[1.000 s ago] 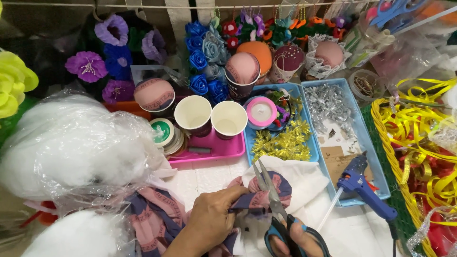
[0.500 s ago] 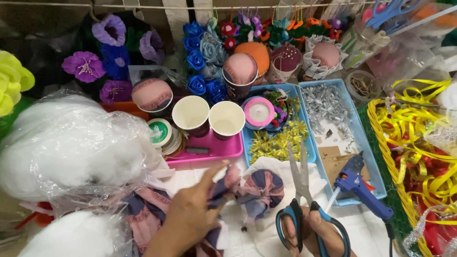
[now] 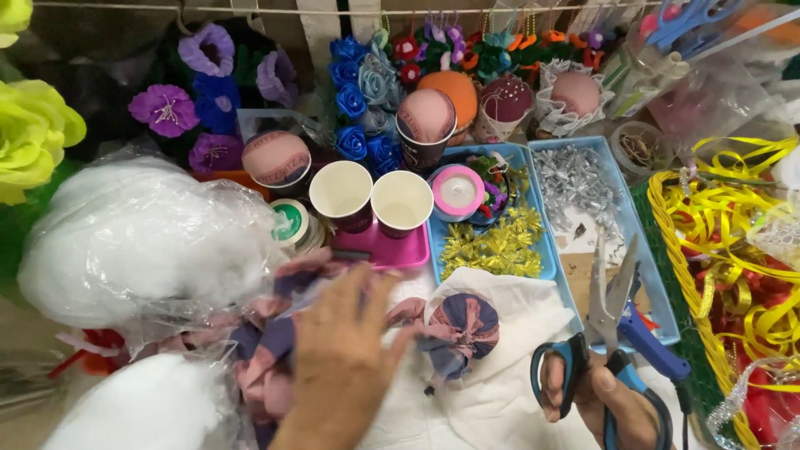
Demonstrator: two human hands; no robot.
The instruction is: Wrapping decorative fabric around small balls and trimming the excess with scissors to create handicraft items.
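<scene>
My left hand (image 3: 342,358) lies flat with fingers spread on a pile of pink and purple checked fabric (image 3: 267,354) at the lower middle. Just to its right a stuffed ball wrapped in the same fabric (image 3: 462,329) rests on white cloth (image 3: 517,367), gathered side up. My right hand (image 3: 596,400) at the bottom right grips blue-handled scissors (image 3: 604,333); the blades are parted and point up, away from the ball.
Clear bags of white stuffing (image 3: 133,233) fill the left. Two paper cups (image 3: 371,196) stand on a pink tray (image 3: 392,250). Blue trays (image 3: 500,242) hold gold and silver trim. A blue glue gun (image 3: 654,346), yellow ribbon in a basket (image 3: 733,242) and paper flowers (image 3: 200,83) surround the work.
The scissors have come away from the fabric ball and moved right, blades now upright and parted. My left hand let go of the ball and shifted left onto the fabric pile.
</scene>
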